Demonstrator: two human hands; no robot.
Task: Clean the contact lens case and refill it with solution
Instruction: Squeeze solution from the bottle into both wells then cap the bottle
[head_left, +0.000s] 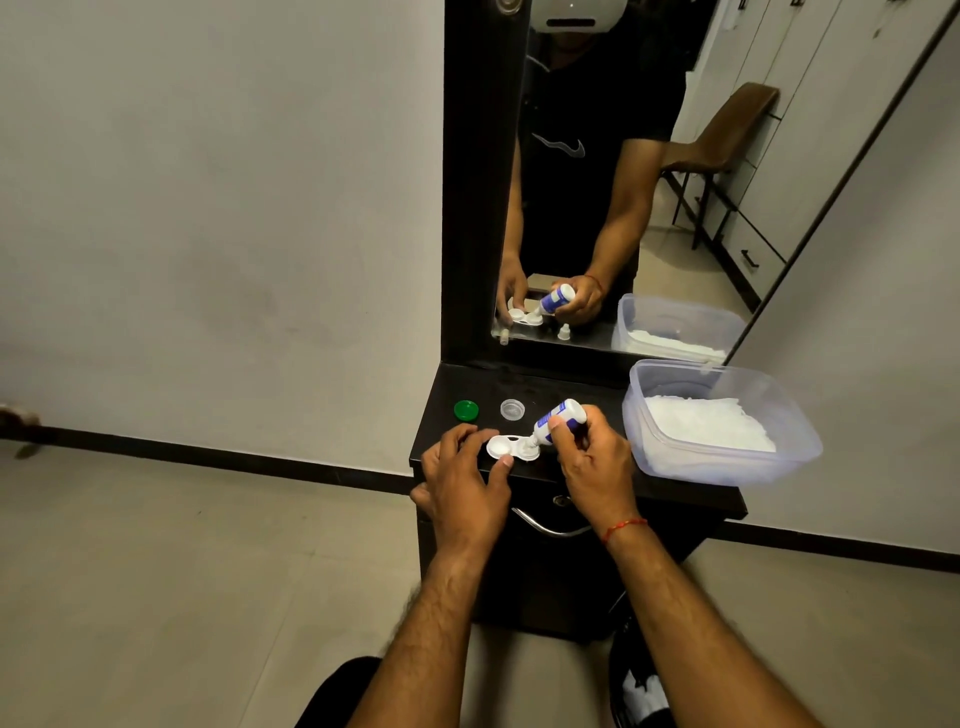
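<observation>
You are on the refill step. Your right hand (592, 457) grips the solution bottle (558, 415), thumb and fingers wrapped round its body. The bottle is tipped so the nozzle points down into the right-hand well of the lens case (501, 446). The case lies open on the dresser top (571, 384). Your left hand (462, 473) steadies it, fingers curled at its left end and thumb pressed on its near edge.

I cannot tell whether liquid is in either well; the left one looks white and bare (glare could hide a shallow pool). The next move, as I judge it, calls for a gentle squeeze that stops short of the rim. Then shift the nozzle to the left well without touching the tip to the plastic. Hold the case firmly, since something this light could skid.

Behind the case lie two loose caps: a green cap (466, 410) to its rear left and a clear cap (512, 409) directly behind, neither holding anything visible. Well to the right of the case stands a clear plastic tub (727, 475) with a heap of white tissue-like material (706, 423) inside.
</observation>
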